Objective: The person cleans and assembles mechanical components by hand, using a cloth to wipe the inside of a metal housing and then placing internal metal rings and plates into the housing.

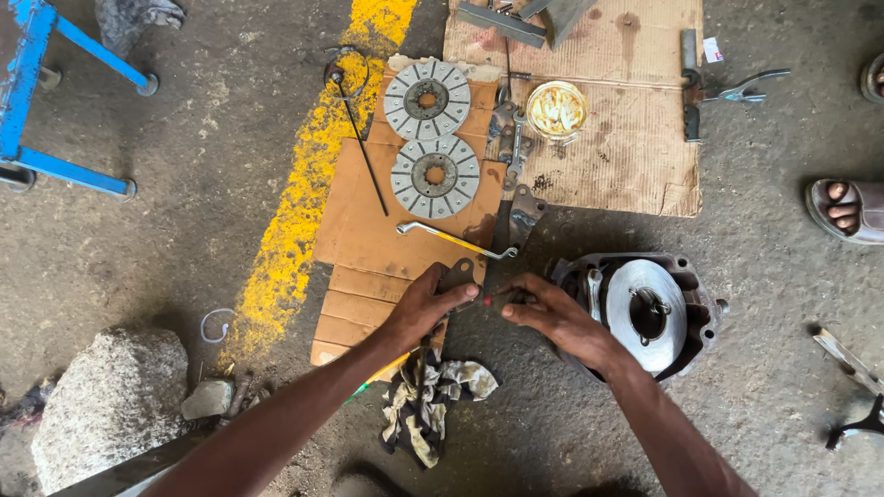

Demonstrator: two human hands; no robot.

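Note:
My left hand (425, 304) grips a small flat metal bracket (459, 272) at the edge of the brown cardboard (364, 235). My right hand (552, 315) is close beside it, its fingertips pinched on a small red-tipped piece (487, 298) that meets the bracket. What that piece is cannot be told. A dark metal housing (692, 317) with a shiny round plate (622, 293) lies just right of my right wrist. A stained rag (433, 405) lies on the ground under my left forearm.
Two round friction discs (426, 99) (435, 177), a bent wrench (456, 239) and a thin long rod (364, 147) lie on the cardboard. A grease tin (557, 109), pliers (746, 90), a rock (110, 396), a blue stand (37, 92) and another person's sandalled foot (843, 210) surround it.

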